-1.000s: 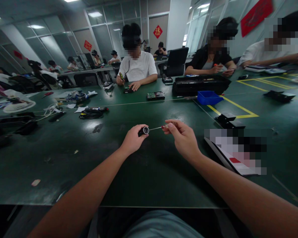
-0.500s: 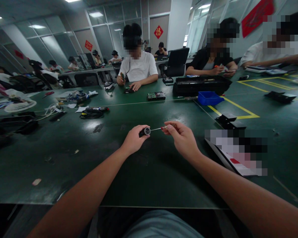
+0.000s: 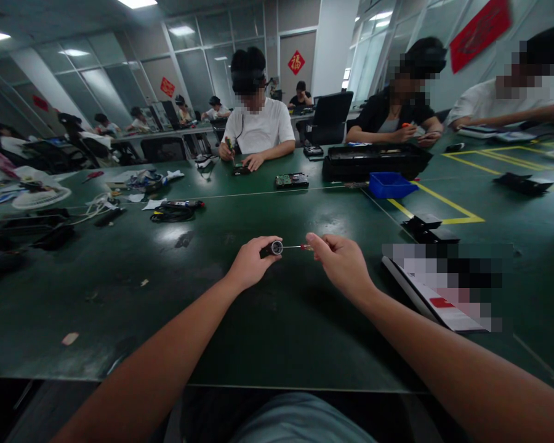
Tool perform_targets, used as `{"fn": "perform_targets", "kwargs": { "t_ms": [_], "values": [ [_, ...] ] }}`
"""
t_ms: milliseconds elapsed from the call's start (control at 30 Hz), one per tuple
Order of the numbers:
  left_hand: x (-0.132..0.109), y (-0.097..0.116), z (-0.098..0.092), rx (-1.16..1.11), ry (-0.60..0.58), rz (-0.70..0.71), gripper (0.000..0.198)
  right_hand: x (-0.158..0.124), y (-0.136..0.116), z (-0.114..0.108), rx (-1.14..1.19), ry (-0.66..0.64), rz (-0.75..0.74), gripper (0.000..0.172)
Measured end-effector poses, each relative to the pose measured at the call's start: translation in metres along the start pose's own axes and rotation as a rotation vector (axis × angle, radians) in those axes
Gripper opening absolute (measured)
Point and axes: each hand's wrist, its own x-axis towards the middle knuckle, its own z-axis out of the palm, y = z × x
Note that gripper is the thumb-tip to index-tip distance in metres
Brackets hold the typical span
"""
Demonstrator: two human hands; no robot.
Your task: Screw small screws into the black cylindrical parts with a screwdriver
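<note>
Inward from the counter's (image 3: 258, 344) near edge, my left hand (image 3: 253, 263) grips a black cylinder (image 3: 269, 248) with a pale, round rim; my right hand (image 3: 345, 263) is wrapped around a red-collared screwdriver (image 3: 304, 247), thin metal shaft level (tip contact unclear). A skewed push could skid off that curved, plastic-looking side and jab me.

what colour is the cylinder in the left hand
The cylinder is black, its end rimmed in grey; best in head view.
</note>
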Motion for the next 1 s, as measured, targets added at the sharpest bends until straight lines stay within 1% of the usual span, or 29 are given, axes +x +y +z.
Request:
{"fn": "perform_targets", "kwargs": {
  "t_ms": [333, 600, 667, 800, 867, 1000],
  "values": [
    [0.000, -0.005, 0.001, -0.015, 0.006, 0.011, 0.039, -0.003, 0.002, 0.003, -0.030, 0.026, -0.108, 0.050],
    [0.000, -0.008, 0.001, -0.017, 0.032, 0.008, 0.040, -0.003, 0.005, 0.006, -0.018, 0.016, -0.179, 0.037],
    [0.001, -0.009, 0.001, -0.020, 0.033, 0.004, 0.040, -0.003, 0.007, 0.006, -0.011, -0.008, -0.201, 0.032],
    [0.001, -0.010, 0.001, -0.026, 0.041, 0.000, 0.041, -0.004, 0.009, 0.007, 0.094, -0.084, -0.235, 0.010],
    [0.001, -0.010, 0.001, -0.026, 0.041, -0.002, 0.040, -0.004, 0.009, 0.007, 0.132, -0.129, -0.246, 0.010],
    [0.000, -0.009, 0.001, -0.023, 0.033, -0.018, 0.040, -0.004, 0.009, 0.008, 0.101, -0.188, -0.262, 0.014]
  ]
}}
